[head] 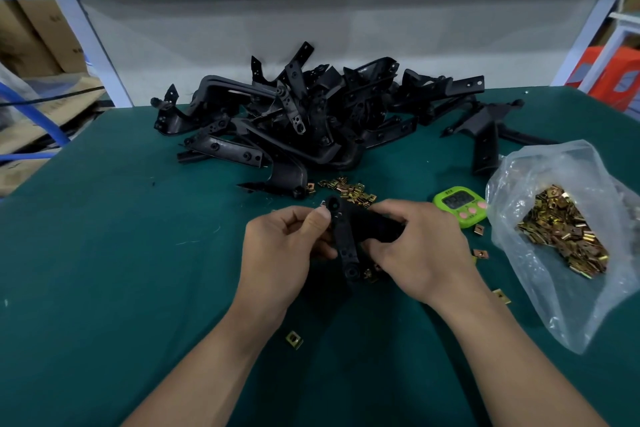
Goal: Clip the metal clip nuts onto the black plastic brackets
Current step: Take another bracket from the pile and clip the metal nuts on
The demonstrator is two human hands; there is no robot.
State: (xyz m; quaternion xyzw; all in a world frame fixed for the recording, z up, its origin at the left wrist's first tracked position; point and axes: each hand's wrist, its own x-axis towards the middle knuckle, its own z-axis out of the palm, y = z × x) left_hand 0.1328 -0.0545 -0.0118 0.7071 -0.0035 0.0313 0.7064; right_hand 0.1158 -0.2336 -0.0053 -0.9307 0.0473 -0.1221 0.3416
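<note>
Right hand (pixel 417 246) grips the black bracket (pixel 346 239) to steady it while left hand (pixel 285 248) pinches its 12 o'clock end, apparently seating a clip nut (pixel 322 204).

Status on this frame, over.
Left hand and right hand grip one black bracket. Left thumb at its top end; nut unclear. Loose clip nuts, timer nearby, nothing blocking.

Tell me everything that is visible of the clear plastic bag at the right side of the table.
The clear, thin plastic bag lies crumpled on the dark green table mat, near the right edge of the view. Its film looks translucent and wrinkled. It holds a heap of small gold-coloured metal clip nuts. A lime green digital timer sits just left of it. The right hand is apart from it. Its mouth cannot be made out.
</note>
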